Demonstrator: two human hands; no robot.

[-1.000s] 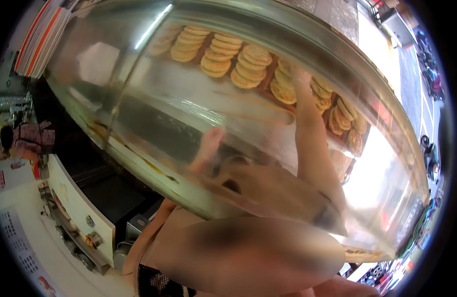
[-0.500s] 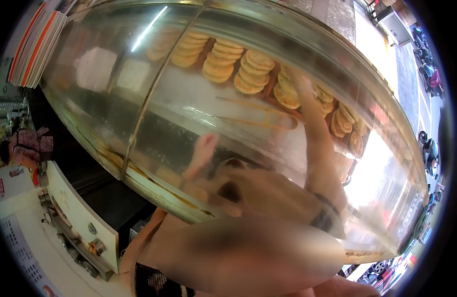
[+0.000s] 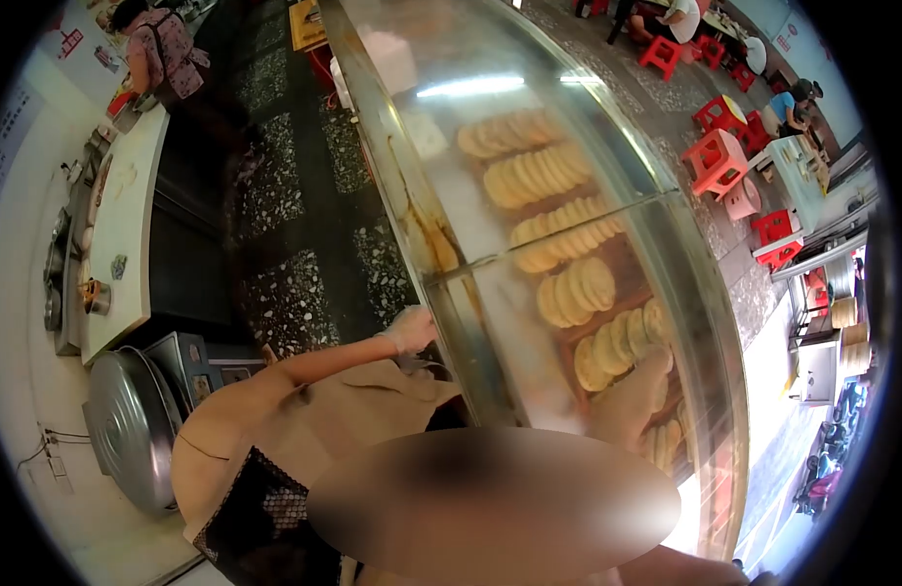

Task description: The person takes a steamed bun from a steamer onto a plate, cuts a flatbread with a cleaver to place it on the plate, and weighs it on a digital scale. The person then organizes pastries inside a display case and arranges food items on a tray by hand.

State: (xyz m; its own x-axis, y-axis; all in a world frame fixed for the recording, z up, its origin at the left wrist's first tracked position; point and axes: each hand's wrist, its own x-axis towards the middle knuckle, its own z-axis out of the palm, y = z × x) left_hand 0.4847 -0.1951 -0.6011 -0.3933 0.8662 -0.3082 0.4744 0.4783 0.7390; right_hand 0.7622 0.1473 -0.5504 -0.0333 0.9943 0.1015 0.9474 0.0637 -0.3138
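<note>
Behind the glass of a display case [image 3: 468,332], rows of round, browned flatbreads [image 3: 535,178] lean against each other on a reddish-brown surface. My right hand [image 3: 648,379] is inside the case, its fingertips at the far end of one flatbread row [image 3: 612,347]. Glass and blur hide how those fingers are set. Outside, my left hand [image 3: 410,330], in a clear plastic glove, is against the case's near edge. The frame does not show its fingers clearly.
A co-worker [image 3: 168,59] stands at the white counter [image 3: 129,220] on the left. Near me is a large round metal lid [image 3: 129,430]. Beyond the case are red stools [image 3: 715,161], a table [image 3: 798,176] and seated people. Speckled paving [image 3: 275,195] runs between counter and case.
My view has turned, bringing the floor, co-worker and stools into sight. My left hand, earlier seen through the glass, now shows at the case's near edge. My right hand stays by the flatbreads.
</note>
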